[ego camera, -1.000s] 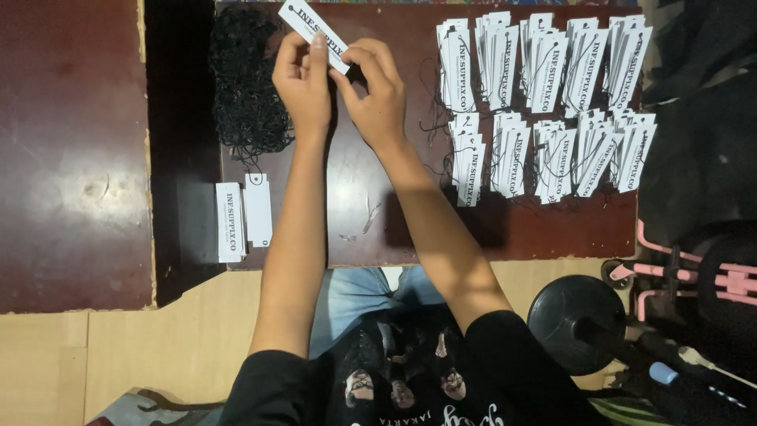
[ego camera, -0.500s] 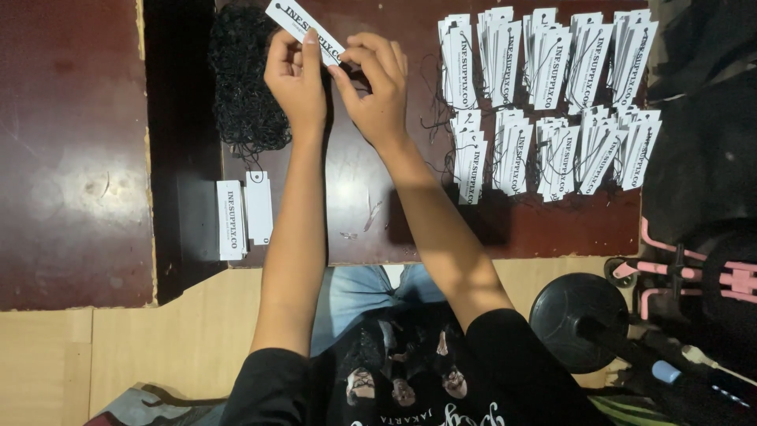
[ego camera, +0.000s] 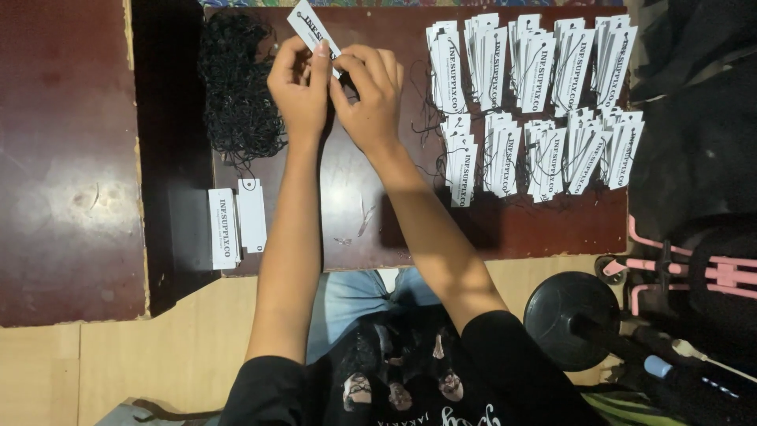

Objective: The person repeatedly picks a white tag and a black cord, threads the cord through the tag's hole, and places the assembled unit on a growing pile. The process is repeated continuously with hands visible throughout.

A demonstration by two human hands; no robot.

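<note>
Seen from above, left to right: dark reddish board (ego camera: 67,173) at far left, apart from the main table across a black gap; then two small stacks of white paper tags (ego camera: 235,223) lying flat at the near left corner of the brown table (ego camera: 355,213), one printed face up, one blank with a punched hole

Farther back, a tangled heap of black string loops (ego camera: 236,87) spread just left of the hands

Left hand (ego camera: 298,83) curled closed, fingertips pinching one long white tag (ego camera: 311,28) that juts up and leftward past the far table edge, tilted on a diagonal – right hand (ego camera: 369,93) pressed against it, fingers bunched tight at the tag's lower end, where a thin black string appears to sit between the fingertips; exact grip on the string too small to tell

Right of the hands, finished tags with strings (ego camera: 536,102) fanned out in overlapping bundles, two rows deep, filling the right half of the table, loose black threads trailing between them

Near edge: bare forearms reaching out from black sleeves, blue jeans and a black printed shirt below – a round black stand base (ego camera: 572,315) on the tan floor at near right, a black bag with pink straps (ego camera: 710,268) beside it
</note>
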